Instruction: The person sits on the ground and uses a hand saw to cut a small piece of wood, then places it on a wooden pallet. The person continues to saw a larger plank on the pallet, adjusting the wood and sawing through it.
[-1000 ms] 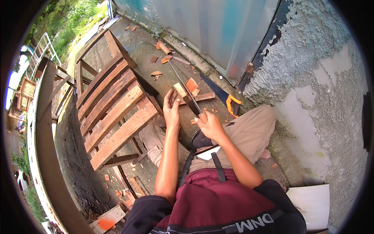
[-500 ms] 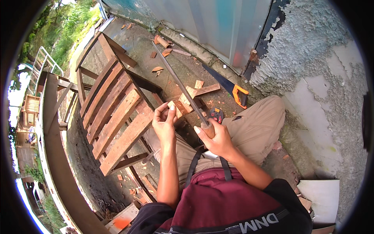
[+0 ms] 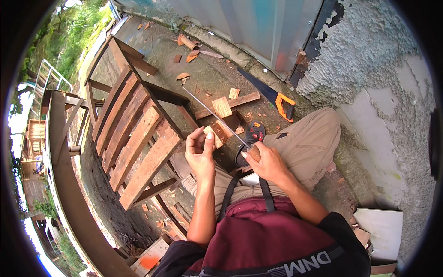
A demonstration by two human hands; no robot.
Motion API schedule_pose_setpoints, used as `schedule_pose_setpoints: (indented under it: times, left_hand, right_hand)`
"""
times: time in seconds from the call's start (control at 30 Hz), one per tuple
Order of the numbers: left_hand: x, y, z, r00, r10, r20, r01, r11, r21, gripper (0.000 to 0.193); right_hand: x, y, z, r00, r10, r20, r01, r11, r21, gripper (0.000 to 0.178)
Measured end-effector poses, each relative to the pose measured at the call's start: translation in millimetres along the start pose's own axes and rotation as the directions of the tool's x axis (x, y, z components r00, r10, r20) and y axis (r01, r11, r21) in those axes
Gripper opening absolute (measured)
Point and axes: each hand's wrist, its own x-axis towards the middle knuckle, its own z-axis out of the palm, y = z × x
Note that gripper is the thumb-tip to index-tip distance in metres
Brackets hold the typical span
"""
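My left hand point(image 3: 200, 150) pinches a small wooden block point(image 3: 213, 137) with a pale, cut-looking face, in front of my lap. In my closed right hand point(image 3: 268, 162) is the wooden handle of a long-bladed knife point(image 3: 210, 111). Its thin grey blade slants up and to the left, passing just beyond the block, and appears nearly edge-on. From this view I cannot tell whether blade and block touch. Brown wood shows right behind the block, and a dark shoe point(image 3: 255, 132) with red spots lies near the knife's handle.
A slatted wooden chair point(image 3: 138, 134) lies tipped at the left. Beyond my hands are a wood strip point(image 3: 244, 102), a square wood offcut point(image 3: 222, 107) and a handsaw point(image 3: 272, 97) with an orange and black handle. A metal door point(image 3: 240, 27) and rough wall point(image 3: 369, 60) bound the far right.
The knife's blade has turned from its broad side to nearly edge-on, and its tip sits lower in view. The block has tilted in my left hand, showing a paler face.
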Motion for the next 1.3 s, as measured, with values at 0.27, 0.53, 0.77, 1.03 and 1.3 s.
schedule_pose_setpoints:
  times: [0.27, 0.53, 0.77, 1.03, 1.3]
  left_hand:
    - [-15, -13, -20, 0.996, 0.093, 0.015, -0.095, 0.979, 0.181, 0.035]
    - [-19, -2, -16, 0.986, 0.166, 0.023, -0.165, 0.938, 0.305, 0.04]
    - [-11, -20, 2, 0.926, 0.377, -0.029, -0.362, 0.907, 0.215, 0.033]
    - [30, -39, -4, 0.918, 0.343, -0.201, -0.349, 0.937, 0.006, 0.026]
    - [41, -30, 0, 0.937, 0.347, -0.039, -0.349, 0.934, -0.08, 0.026]
  right_hand:
    - [27, 32, 4, 0.962, 0.027, -0.271, 0.033, 0.977, 0.212, 0.048]
    - [38, 91, 24, 0.986, 0.083, -0.145, -0.054, 0.98, 0.193, 0.047]
    - [41, 79, 22, 0.989, 0.105, -0.108, -0.078, 0.97, 0.232, 0.043]
    - [42, 97, 29, 0.981, 0.109, -0.161, -0.074, 0.975, 0.21, 0.042]
    - [43, 92, 27, 0.985, 0.109, -0.132, -0.081, 0.977, 0.198, 0.042]
